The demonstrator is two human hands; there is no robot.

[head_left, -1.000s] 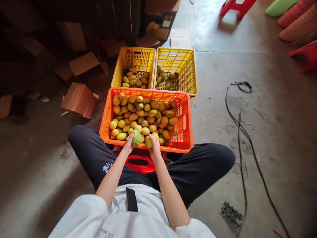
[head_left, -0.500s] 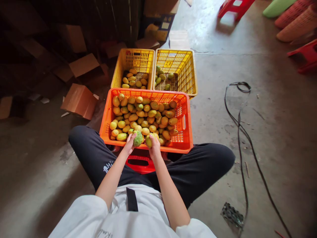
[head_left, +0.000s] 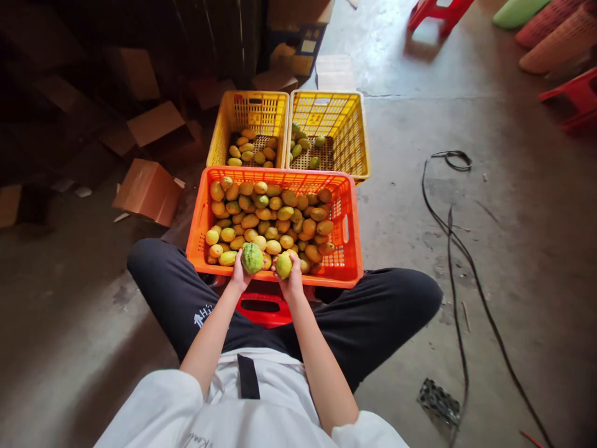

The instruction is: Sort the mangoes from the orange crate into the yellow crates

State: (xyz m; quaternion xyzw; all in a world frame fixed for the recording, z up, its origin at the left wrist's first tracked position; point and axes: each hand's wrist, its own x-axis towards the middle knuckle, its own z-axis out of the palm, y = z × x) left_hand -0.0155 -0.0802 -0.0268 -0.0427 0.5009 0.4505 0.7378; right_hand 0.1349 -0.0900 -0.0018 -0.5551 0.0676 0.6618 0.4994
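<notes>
My left hand [head_left: 239, 274] is closed on a bumpy green citrus fruit [head_left: 252, 258], held over the near rim of the orange crate [head_left: 351, 261]. A smoother yellow-green citrus fruit [head_left: 283, 266] sits in my right hand [head_left: 293, 280], its fingers wrapped round the side. The two held fruits are a short gap apart. Below and beyond them lie many yellow, orange and greenish oval fruits [head_left: 273, 233], heaped in the crate between my knees.
Behind the orange crate stand a yellow crate [head_left: 214, 140] with several yellowish fruits and another yellow crate [head_left: 366, 140] with several greener ones. Cardboard boxes [head_left: 152, 190] lie at left. A black cable [head_left: 471, 261] runs along the floor at right. Red stools [head_left: 438, 12] stand farther off.
My hands have drawn slightly apart. The green fruit has moved a little left and turned, and the yellow-green fruit in my right hand now shows more of its surface.
</notes>
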